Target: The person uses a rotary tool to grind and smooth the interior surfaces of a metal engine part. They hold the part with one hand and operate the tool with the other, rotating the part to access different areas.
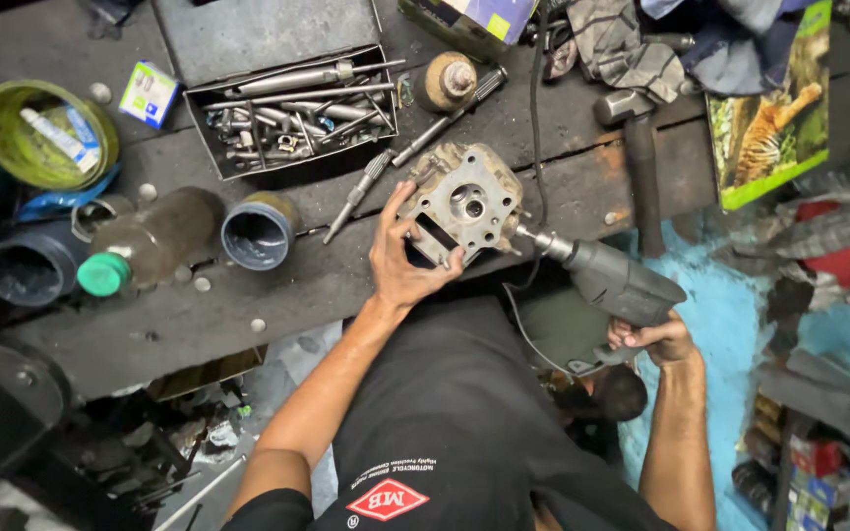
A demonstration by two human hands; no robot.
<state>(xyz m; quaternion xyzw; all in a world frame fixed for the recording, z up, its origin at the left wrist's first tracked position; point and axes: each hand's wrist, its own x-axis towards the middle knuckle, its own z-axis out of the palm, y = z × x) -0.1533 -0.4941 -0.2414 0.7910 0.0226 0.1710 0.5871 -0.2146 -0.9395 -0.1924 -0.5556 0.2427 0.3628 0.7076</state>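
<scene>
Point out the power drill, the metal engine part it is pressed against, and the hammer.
power drill [614,282], head view, grey body
metal engine part [464,204], head view, flat machined face
hammer [643,177], head view, dark handle

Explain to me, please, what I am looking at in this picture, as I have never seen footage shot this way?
This is a single view from a camera worn on a person's head, looking down at their own two bare hands and a dark wooden workbench. The left hand grips a grey cast-metal engine part with a round bore at the bench edge. The right hand holds a grey power drill, its tip against that part. Behind lie an open metal tray of long bolts and tools, a brown plastic bottle with a green cap on its side, a small blue cup and a black hammer.
</scene>
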